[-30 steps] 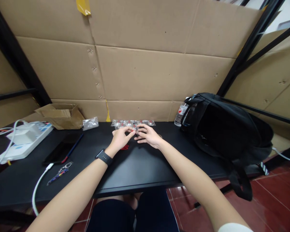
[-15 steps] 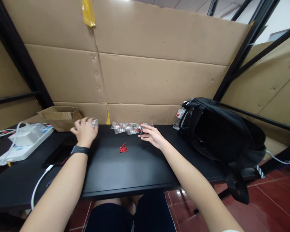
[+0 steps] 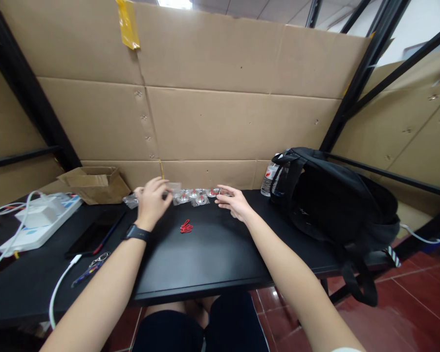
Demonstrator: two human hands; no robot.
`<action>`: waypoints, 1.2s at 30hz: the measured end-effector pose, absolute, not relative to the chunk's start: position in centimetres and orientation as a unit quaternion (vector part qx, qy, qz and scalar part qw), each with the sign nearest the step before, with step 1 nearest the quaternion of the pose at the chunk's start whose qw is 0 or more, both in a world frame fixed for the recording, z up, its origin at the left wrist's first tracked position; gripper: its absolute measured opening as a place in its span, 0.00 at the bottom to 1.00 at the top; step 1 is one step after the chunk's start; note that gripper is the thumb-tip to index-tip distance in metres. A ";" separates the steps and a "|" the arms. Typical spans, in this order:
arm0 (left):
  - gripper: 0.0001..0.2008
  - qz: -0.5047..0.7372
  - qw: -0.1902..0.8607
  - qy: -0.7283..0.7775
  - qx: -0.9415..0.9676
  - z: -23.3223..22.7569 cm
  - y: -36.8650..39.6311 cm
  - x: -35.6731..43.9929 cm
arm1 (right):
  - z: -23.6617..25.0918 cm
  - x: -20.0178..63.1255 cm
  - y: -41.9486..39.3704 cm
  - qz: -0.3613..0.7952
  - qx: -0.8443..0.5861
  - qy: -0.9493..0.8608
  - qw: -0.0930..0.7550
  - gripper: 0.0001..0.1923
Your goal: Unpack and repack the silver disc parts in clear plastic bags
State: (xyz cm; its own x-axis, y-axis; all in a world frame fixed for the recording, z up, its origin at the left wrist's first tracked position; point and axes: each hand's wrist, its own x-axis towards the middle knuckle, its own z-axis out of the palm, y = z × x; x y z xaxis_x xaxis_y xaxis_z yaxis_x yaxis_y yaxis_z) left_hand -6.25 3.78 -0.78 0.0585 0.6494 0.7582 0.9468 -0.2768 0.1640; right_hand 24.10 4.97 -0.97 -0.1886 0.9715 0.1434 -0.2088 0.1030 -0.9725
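My left hand [image 3: 153, 203], slightly blurred and wearing a dark wristband, hovers over the table with its fingers curved and apart. Its fingertips are close to the left end of a group of small clear plastic packets [image 3: 200, 199] with red bits inside. To the left of this hand lies another clear packet [image 3: 130, 201]. My right hand [image 3: 234, 201] is at the group's right end, fingers apart and nothing visibly gripped; its fingertips partly cover the last packet. Between the hands, nearer to me, rests a small bunch of red cord loops [image 3: 186, 227].
An open brown paper bag [image 3: 99, 188] stands back left, near a white power strip [image 3: 40, 227], a dark phone [image 3: 91, 234] and a keychain [image 3: 91, 269]. A water bottle [image 3: 269, 181] and black backpack [image 3: 337, 210] occupy the right. Cardboard [image 3: 205, 122] walls the back.
My left hand has moved right, toward the packet group, and the packet that was at its fingers now lies on the table beside the paper bag. My right hand has barely moved.
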 end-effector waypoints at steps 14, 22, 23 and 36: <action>0.07 -0.216 -0.036 -0.326 -0.920 -3.0 1.8 2.4 | -0.2 25.7 5.2 0.482 -0.398 -0.593 0.508 0.25; 0.13 -0.172 0.001 -0.317 -0.933 -3.3 1.4 2.6 | 0.3 27.0 5.5 0.403 -0.414 -0.631 0.518 0.26; 0.13 -0.175 0.005 -0.315 -0.933 -3.2 1.4 2.6 | 0.2 27.0 5.5 0.398 -0.413 -0.637 0.515 0.26; 0.19 -0.127 -0.061 -0.292 -0.946 -2.5 0.7 2.2 | 0.7 26.7 4.4 0.292 -0.422 -0.751 0.416 0.28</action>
State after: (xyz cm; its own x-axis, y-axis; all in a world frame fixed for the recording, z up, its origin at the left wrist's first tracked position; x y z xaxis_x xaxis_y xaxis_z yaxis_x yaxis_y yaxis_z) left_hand 2.21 0.72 -2.53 0.7975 0.5678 0.2040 0.5370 -0.8221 0.1891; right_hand 26.72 4.44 0.69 -0.2982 0.8766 0.3776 0.3909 0.4731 -0.7896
